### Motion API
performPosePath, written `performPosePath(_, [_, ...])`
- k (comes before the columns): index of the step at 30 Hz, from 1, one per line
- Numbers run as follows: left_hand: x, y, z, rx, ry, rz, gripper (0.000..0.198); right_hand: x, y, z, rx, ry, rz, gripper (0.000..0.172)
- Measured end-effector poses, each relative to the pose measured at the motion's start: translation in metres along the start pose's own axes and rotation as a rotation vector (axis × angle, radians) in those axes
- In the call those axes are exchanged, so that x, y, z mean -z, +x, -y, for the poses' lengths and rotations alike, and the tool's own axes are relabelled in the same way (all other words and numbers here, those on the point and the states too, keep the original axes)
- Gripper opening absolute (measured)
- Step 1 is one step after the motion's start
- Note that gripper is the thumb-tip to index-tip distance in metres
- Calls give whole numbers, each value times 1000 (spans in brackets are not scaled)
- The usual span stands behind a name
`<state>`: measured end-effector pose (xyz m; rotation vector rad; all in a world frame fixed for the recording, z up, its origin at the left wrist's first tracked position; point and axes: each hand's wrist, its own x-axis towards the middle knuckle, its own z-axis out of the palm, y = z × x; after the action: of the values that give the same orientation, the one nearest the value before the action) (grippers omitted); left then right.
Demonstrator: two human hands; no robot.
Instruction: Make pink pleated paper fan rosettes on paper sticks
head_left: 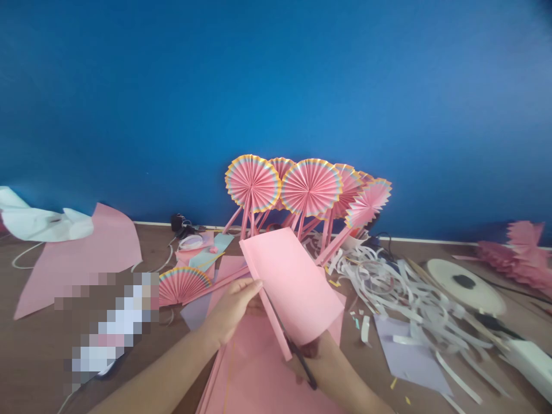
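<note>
Two bare hands are at work on a curved pink paper sheet (297, 282), raised above a stack of pink sheets (263, 379) on the brown tabletop (32, 351). The left hand (233, 307) pinches the sheet's left edge, thumb on top, beside a narrow strip (276, 330) along that side. The right hand (318, 349), below the sheet's lower end, is closed around dark scissors (304, 368) that lie along the gap between strip and sheet; most of its fingers are hidden. Behind, several pleated rosettes (252, 184) with yellow-and-blue rims stand on pink sticks before a blue wall (276, 86). A half-round pleated fan (183, 286) lies near the left hand, while tangled white strips (388, 282) and a lilac sheet (411, 359) lie to the right.
</note>
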<state>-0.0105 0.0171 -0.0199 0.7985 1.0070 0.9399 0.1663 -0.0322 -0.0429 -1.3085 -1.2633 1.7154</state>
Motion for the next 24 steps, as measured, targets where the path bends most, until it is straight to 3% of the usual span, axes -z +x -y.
performPosePath(5, [-1,0,2,0,-9,-6,37,-1,-3,0,-18,-3,-54,54])
performPosePath(10, [-1,0,1,7,-46,9,40,-1,-3,5,-38,-51,-1,22])
performPosePath(24, [1,1,1,18,-13,27,40,-1,-3,9,-54,-68,-54,24])
